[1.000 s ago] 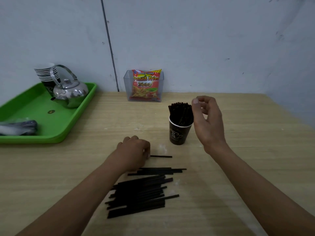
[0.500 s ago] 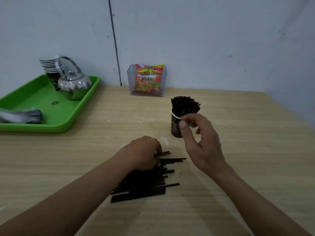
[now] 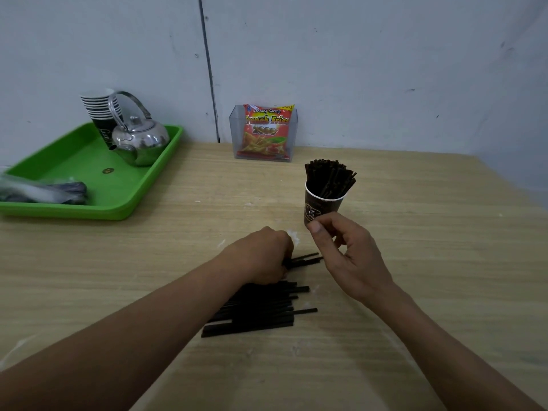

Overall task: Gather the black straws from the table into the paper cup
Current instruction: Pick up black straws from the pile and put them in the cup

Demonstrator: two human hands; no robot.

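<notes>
Though many black straws (image 3: 329, 179) already stand bunched in the paper cup (image 3: 323, 209), a sizeable pile (image 3: 261, 310) lies flat on the table (image 3: 430, 262) nearer the person, so the job looks roughly half done. The left hand (image 3: 261, 256) grips a few straws at the pile's far edge. The right hand (image 3: 347, 256) hovers just beside it, loosely curled and empty.
</notes>
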